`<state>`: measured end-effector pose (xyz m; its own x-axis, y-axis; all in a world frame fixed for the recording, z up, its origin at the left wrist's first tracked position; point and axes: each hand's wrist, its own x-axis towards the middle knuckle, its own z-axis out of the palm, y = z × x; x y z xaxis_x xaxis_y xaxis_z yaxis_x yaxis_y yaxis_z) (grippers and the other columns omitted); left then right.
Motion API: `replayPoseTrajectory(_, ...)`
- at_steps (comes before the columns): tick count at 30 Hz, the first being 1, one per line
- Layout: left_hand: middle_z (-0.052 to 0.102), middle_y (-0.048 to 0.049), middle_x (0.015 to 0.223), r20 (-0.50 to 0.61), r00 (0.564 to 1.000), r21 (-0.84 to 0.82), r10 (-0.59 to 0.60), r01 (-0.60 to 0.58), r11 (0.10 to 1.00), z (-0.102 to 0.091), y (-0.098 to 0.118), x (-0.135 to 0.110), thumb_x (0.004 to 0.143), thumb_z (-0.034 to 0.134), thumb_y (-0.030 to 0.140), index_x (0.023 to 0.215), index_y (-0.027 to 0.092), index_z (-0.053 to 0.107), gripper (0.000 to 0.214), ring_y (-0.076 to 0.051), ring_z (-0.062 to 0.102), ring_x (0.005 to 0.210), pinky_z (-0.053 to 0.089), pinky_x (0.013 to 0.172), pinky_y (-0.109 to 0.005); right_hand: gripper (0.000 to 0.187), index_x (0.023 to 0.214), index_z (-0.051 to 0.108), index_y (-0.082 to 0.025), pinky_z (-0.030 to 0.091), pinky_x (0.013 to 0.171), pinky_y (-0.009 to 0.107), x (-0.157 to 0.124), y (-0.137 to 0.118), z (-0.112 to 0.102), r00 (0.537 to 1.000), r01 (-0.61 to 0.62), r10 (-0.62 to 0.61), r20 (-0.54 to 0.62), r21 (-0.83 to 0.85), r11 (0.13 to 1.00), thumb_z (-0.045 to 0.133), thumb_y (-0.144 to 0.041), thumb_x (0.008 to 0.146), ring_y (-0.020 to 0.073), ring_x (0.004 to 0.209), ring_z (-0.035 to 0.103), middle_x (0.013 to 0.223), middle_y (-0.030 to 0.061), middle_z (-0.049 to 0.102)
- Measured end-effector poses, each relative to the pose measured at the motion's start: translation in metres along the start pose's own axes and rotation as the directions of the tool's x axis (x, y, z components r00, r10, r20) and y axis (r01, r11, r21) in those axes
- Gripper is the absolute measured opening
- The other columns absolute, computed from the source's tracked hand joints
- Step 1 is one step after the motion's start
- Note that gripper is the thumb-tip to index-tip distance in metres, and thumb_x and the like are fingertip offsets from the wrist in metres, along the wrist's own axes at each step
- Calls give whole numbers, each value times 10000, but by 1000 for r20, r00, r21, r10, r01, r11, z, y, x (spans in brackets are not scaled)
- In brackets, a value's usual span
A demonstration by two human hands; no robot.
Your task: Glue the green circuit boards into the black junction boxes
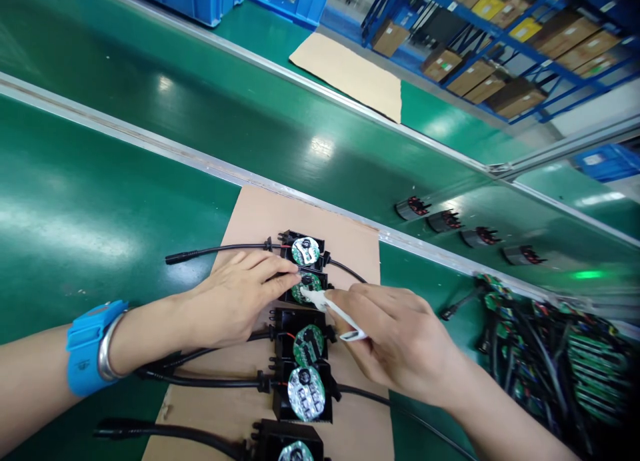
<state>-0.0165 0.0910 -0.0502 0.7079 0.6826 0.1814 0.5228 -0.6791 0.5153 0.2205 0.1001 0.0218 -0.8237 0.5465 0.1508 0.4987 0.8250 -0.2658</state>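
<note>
Head view: right hand (395,334), grasping slim white hand tool (345,318), its tip at round green circuit board (311,285) in black plastic housing (323,281), second from far end; left hand (233,298), fingertips beside board, grip unclear. Advisable: housing steadied, light pressure.

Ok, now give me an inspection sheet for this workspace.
Surface: glossy green table, cardboard under the work.
Job's things: five round boards with black cases in a column, the lowest cut off by the frame; white tool at the second board from the top.
Clutter: heap of wired boards at right; four metal parts in a row.
Hands: left hand at the second board, grip unclear; right hand holding the white tool.
Cables: black cables at both sides of the column.
Surroundings: blue bins; shelves with boxes.
</note>
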Motion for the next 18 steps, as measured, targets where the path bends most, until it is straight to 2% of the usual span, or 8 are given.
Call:
replayPoseTrajectory(11,468,-72,1373,33,999,-6,-8,8,1000,-2,0,0,747,530,86,1365,189,413,638,-283,397,1224,364,986,-443,187,987,542,-134,379,526,276,-4,-2,-4,996,-29,24,83,51,998,419,-86,854,156,598,460,676,17,517)
replayPoseTrajectory(18,471,-76,1371,35,999,0,-2,2,1000,-2,0,1,728,508,66,1361,181,412,651,-287,401,1214,371,974,-443,175,980,535,-148,358,509,262,-7,2,-10,997,-43,43,58,5,999,428,-85,856,146,586,451,679,17,518)
